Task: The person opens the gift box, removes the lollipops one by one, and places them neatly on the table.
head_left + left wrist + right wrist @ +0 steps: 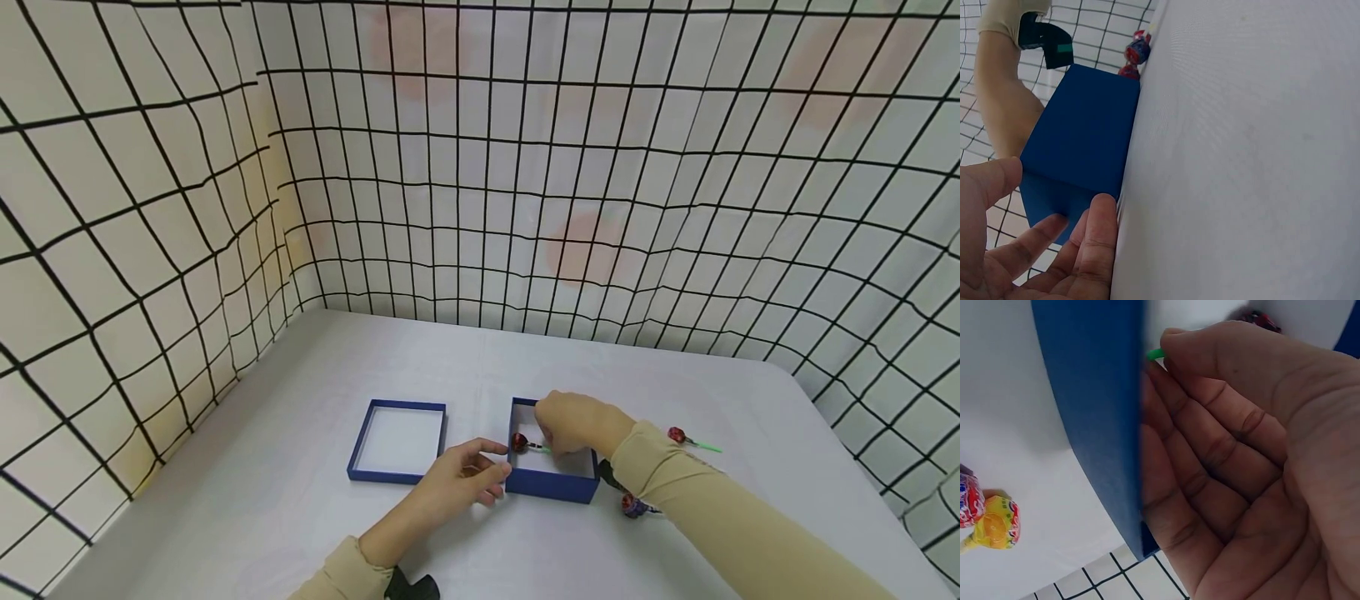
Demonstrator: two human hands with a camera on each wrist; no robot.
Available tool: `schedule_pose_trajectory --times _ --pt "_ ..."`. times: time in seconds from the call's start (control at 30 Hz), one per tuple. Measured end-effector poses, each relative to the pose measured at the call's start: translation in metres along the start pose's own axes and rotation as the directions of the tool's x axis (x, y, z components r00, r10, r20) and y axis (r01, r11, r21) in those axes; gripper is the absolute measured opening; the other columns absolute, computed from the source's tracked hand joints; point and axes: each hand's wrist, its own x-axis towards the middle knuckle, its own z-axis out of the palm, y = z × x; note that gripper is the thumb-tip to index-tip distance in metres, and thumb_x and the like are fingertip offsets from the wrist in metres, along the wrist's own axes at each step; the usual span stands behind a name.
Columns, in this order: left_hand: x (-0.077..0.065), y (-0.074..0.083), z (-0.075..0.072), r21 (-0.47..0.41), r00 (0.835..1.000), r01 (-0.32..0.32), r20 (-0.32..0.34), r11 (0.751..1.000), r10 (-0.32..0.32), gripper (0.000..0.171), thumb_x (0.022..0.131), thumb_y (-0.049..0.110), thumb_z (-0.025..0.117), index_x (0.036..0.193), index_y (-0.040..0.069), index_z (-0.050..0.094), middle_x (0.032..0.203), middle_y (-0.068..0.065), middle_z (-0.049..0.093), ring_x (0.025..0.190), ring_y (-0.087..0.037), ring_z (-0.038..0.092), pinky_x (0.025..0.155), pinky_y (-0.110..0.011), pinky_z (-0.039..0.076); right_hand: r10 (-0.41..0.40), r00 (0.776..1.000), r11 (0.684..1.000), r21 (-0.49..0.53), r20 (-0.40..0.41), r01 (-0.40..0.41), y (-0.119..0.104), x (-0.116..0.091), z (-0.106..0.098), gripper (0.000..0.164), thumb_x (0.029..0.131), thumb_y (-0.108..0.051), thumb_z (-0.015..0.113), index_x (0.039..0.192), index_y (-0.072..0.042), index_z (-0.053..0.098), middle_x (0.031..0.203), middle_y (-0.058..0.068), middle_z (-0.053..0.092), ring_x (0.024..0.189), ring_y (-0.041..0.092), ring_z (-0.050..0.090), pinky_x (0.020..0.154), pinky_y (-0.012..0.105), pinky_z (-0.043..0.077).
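In the head view a blue box [553, 485] with a white inside stands at the middle of the table. My right hand [581, 421] reaches over its right wall and pinches the green stick [1155, 354] of a lollipop between thumb and finger. The lollipop's dark red wrapped head [519, 442] lies inside near the left wall. My left hand [463, 477] is at the box's left side, fingers spread and slightly bent. In the left wrist view its fingertips [1104, 203] rest against the blue wall.
Left of the box lies a shallow blue-rimmed lid [386, 477], white inside. To the right are a red lollipop [677, 434] with a green stick and more wrapped lollipops [633, 505], one yellow [999, 524]. Black grid netting [480, 200] surrounds the white table [247, 500].
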Motion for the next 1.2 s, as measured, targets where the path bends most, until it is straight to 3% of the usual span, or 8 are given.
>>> schedule_pose_trajectory --times 0.3,0.53,0.77,1.0,1.2 --pt "0.0 0.0 0.001 -0.005 1.0 0.004 0.0 1.0 -0.004 0.042 0.098 0.03 0.066 0.133 0.007 0.059 0.104 -0.012 0.071 0.086 -0.025 0.071 0.072 -0.032 0.062 -0.063 0.998 0.996 0.06 -0.02 0.064 0.01 -0.008 -0.009 0.022 0.08 0.003 0.07 0.067 -0.012 0.061 0.063 -0.003 0.058 0.059 0.012 0.05 0.053 0.025 0.04" --pt "0.001 0.002 0.002 -0.002 1.0 0.019 -0.009 1.0 -0.019 0.043 0.098 0.031 0.067 0.133 0.007 0.059 0.102 -0.011 0.071 0.083 -0.024 0.072 0.073 -0.034 0.062 -0.071 0.997 0.989 0.131 -0.038 0.076 0.022 -0.018 -0.019 0.023 0.081 0.0 0.073 0.066 -0.015 0.063 0.063 -0.004 0.061 0.06 0.011 0.053 0.055 0.025 0.046" --pt "0.001 0.001 0.002 -0.001 1.0 0.02 -0.012 1.0 -0.02 0.043 0.098 0.031 0.067 0.134 0.007 0.058 0.102 -0.012 0.071 0.082 -0.023 0.072 0.072 -0.033 0.062 -0.09 0.994 0.965 0.241 -0.062 0.103 0.039 -0.037 -0.026 0.02 0.086 -0.003 0.072 0.071 -0.014 0.064 0.064 -0.004 0.057 0.058 0.01 0.051 0.058 0.025 0.047" --pt "0.001 0.0 0.002 0.005 1.0 0.03 -0.006 1.0 -0.03 0.044 0.098 0.032 0.067 0.134 0.008 0.059 0.101 -0.011 0.07 0.081 -0.022 0.072 0.073 -0.033 0.062 -0.126 0.986 0.957 0.25 -0.109 0.15 0.056 -0.057 -0.031 0.02 0.087 -0.006 0.069 0.072 -0.017 0.063 0.061 -0.007 0.049 0.059 0.007 0.046 0.057 0.022 0.042" --pt "0.002 -0.001 0.003 -0.008 1.0 0.017 -0.01 1.0 -0.017 0.044 0.098 0.029 0.067 0.134 0.006 0.058 0.101 -0.012 0.071 0.081 -0.025 0.072 0.073 -0.035 0.063 -0.122 0.985 0.941 0.301 -0.123 0.154 0.071 -0.075 -0.03 0.017 0.088 -0.01 0.071 0.075 -0.018 0.063 0.067 -0.007 0.057 0.063 0.008 0.051 0.057 0.021 0.045"
